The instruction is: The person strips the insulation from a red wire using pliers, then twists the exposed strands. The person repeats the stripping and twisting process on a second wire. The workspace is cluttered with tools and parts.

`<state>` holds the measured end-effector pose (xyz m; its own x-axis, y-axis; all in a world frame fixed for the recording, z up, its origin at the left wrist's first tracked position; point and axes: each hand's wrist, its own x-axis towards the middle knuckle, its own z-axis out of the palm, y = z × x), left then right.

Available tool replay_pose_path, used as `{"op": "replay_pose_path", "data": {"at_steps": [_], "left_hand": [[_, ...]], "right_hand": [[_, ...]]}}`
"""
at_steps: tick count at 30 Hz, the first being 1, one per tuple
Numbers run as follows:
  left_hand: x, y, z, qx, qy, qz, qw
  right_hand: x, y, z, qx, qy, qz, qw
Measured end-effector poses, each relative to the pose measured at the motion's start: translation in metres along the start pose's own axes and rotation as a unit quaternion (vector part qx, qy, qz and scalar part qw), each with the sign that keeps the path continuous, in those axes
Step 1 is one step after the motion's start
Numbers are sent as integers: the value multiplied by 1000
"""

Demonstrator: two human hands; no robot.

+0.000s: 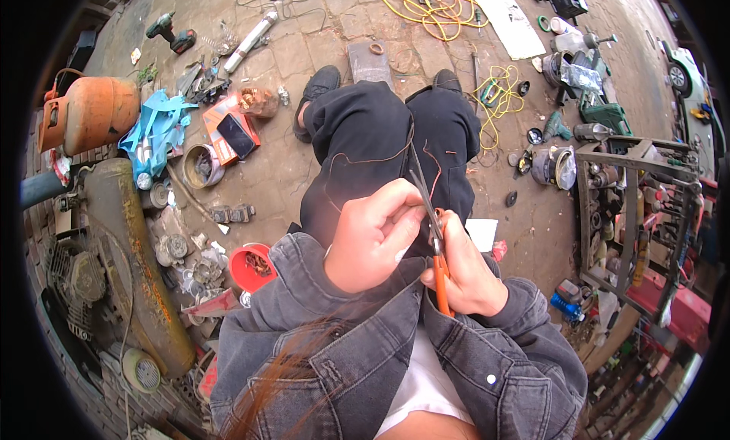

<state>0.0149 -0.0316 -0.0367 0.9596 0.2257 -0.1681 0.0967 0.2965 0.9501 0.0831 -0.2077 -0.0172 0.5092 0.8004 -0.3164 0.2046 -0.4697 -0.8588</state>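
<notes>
My right hand (473,271) is closed round the orange handles of long-nose pliers (441,276). Their long grey jaws point up and away over my lap and look slightly parted. Beside the jaws, my left hand (378,233) is closed, thumb and fingers pinched together; what lies between them is hidden. Thin copper wire (365,161) loops over my dark trousers, and a reddish strand (436,165) runs down toward the jaws and my right hand. A short copper piece (450,152) rests on my right thigh.
Left of me stand a red bucket (242,266) with copper scraps, a phone (235,134) on an orange box, a blue bag (156,128) and an orange gas cylinder (103,114). A yellow cord (498,109) lies ahead right. A metal frame (635,212) stands at right.
</notes>
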Motion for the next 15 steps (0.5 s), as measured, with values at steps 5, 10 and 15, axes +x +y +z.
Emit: {"op": "replay_pose_path", "data": {"at_steps": [5,10,15], "left_hand": [[2,3,-6,-17,-41,-20,999],[1,4,-7,-73,-54,-33,995],[3,1,-7,-107,-51,-36,992]], "right_hand": [[-5,2,-3,128,-77,38,988],[-11,11,2,177,-81,20,981],[-16,17,0,220,-108,40,969]]}}
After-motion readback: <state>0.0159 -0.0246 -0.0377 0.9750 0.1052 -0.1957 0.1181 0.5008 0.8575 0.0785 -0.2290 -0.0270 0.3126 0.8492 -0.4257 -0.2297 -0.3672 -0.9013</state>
